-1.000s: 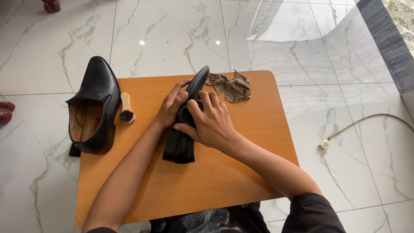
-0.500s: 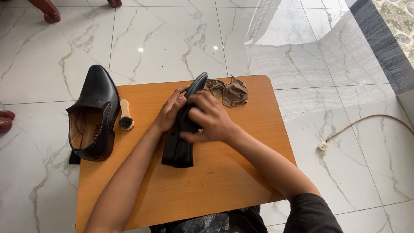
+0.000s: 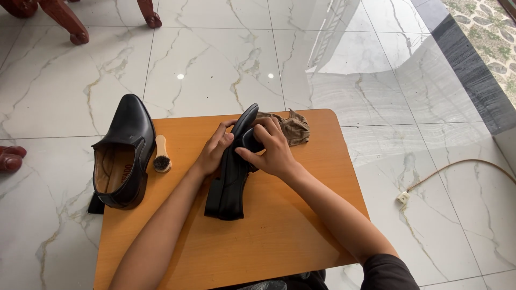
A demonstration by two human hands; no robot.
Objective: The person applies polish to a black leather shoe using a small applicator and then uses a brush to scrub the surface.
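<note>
Both our grips close on the black shoe: left hand steadies its upper side, right hand clasps the toe end. Its long axis runs away from us, heel nearest, lying on the tabletop.

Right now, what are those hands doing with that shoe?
A person is holding a black leather dress shoe on its side on a small orange wooden table. The left hand steadies it from one side while the right hand grips it near the toe end. A second black leather shoe stands at the table's left edge, with a small wooden-handled brush beside it. A crumpled brown cloth lies behind the hands.
</note>
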